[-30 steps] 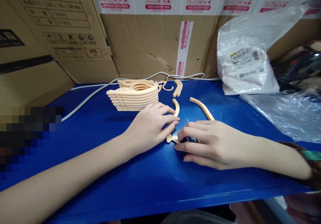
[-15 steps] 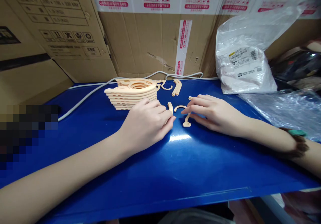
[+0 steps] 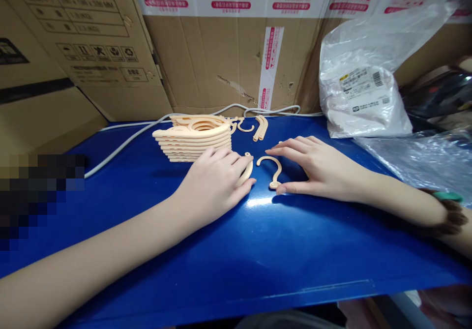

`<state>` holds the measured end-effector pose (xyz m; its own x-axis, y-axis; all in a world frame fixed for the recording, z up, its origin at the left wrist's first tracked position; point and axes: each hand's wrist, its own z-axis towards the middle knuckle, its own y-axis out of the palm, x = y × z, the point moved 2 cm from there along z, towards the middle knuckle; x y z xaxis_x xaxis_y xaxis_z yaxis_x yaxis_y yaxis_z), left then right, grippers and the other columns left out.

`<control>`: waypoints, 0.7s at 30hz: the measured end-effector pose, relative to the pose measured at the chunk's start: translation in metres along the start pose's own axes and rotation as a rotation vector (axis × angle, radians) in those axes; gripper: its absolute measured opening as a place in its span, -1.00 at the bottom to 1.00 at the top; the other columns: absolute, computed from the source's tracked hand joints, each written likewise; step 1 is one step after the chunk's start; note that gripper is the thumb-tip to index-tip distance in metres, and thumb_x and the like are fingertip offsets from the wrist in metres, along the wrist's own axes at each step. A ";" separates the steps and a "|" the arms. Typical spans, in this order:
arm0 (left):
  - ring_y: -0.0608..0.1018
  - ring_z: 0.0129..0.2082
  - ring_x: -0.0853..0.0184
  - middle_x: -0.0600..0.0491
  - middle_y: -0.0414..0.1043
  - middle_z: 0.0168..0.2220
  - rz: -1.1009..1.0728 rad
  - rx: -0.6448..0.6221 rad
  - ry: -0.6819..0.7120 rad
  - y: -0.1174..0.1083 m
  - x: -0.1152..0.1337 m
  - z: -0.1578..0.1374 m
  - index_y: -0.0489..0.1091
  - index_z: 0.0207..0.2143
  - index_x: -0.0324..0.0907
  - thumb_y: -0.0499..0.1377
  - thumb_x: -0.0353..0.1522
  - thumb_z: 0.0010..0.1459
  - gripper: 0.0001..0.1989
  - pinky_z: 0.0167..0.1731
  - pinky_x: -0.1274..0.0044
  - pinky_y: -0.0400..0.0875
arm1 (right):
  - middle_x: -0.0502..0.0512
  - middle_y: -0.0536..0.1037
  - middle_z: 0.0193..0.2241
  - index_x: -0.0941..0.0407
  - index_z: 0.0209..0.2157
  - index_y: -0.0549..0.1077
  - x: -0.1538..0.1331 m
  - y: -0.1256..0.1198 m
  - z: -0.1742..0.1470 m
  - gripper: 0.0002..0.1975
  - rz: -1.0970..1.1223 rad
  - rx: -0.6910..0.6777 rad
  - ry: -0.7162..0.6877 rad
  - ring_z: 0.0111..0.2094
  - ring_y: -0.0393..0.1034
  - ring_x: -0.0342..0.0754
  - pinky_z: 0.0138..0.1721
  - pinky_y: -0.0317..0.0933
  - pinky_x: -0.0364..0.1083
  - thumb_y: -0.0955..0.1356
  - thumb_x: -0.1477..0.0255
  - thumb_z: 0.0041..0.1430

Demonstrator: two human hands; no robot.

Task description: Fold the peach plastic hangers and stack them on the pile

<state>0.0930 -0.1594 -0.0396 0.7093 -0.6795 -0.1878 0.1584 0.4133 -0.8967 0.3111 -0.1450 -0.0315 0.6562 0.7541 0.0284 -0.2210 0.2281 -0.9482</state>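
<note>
A curved beige hanger arm (image 3: 248, 171) lies between the thumb and fingers of my left hand (image 3: 216, 179), which is closed around it; part of the piece is hidden by the hand. Just right of it, a beige hanger hook (image 3: 275, 167) with a small oval base rests on the blue table. My right hand (image 3: 319, 166) is over the table beside this hook, fingers stretched out and thumb spread. The thumb tip is close to the hook's base; I cannot tell whether they touch. A small beige bit peeks out behind the right fingers.
Behind my left hand stands a stack of beige hangers (image 3: 195, 139). More hooks (image 3: 246, 126) and curved arms (image 3: 261, 128) lie at the back. A white cable (image 3: 127, 159) runs along the cardboard boxes (image 3: 221, 63). A plastic bag (image 3: 363, 98) sits at the right.
My right hand has spread its thumb away from its fingers, uncovering the hook. The curved arm by my left hand has turned and now shows between thumb and fingers.
</note>
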 end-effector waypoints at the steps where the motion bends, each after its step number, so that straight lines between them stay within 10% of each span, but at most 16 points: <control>1: 0.53 -0.09 0.03 -0.16 0.54 -0.09 -0.018 -0.016 -0.012 0.000 0.000 0.000 0.43 0.03 -0.33 0.08 -0.24 0.30 -0.60 -0.15 0.26 0.37 | 0.28 0.50 0.02 0.17 0.14 0.36 0.000 0.000 0.000 -0.23 0.014 -0.008 0.005 0.01 0.37 0.19 0.02 0.15 0.14 0.28 -0.13 0.12; 21: 0.55 -0.05 0.15 -0.10 0.51 0.00 -0.190 -0.130 -0.077 0.001 -0.004 -0.001 0.32 0.14 -0.28 0.06 -0.41 0.25 -0.60 -0.14 0.38 0.46 | 0.17 0.44 0.05 0.03 0.20 0.19 0.005 0.003 -0.002 -0.18 0.401 -0.055 0.107 0.09 0.32 0.17 0.07 0.18 0.17 0.47 0.05 -0.03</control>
<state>0.0901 -0.1571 -0.0397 0.7265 -0.6870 0.0157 0.2077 0.1977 -0.9580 0.3153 -0.1419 -0.0346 0.5980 0.7075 -0.3767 -0.4371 -0.1061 -0.8931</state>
